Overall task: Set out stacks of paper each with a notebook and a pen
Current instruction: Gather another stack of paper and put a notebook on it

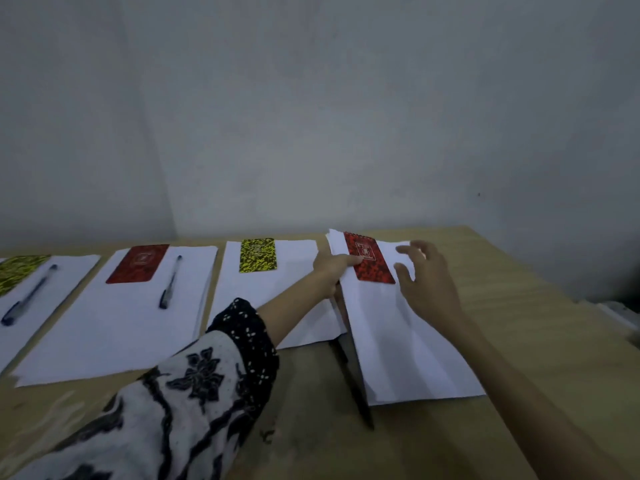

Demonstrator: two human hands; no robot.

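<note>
Four stacks of white paper lie in a row on the pale wooden table [519, 306], and the red spiral-bound notebook [369, 258] on the rightmost white paper stack [398, 341] serves here as the landmark. Just left of that notebook sits the third paper stack [277, 292], which carries a yellow-and-black patterned notebook [258, 255] but no pen that I can see. Further left of the landmark, the second paper stack [114, 317] has a dark red notebook [138, 263] and a blue pen [169, 282]; furthest left, a stack cut by the frame edge [41, 282] holds another yellow patterned notebook [20, 271] and a second blue pen [29, 294].

The left hand [334, 266], reaching out of a black-and-white patterned sleeve [194, 382], presses its fingertips on the landmark notebook's left edge and grips nothing. The right hand [426, 278] hovers just right of the notebook with fingers spread wide and empty. A dark pen [353, 379] lies below the landmark, partly under the rightmost stack's left edge.

By my judgement two sets are complete, while the two nearest the landmark want pens placed, and the rightmost stack sits skewed and needs squaring.
</note>
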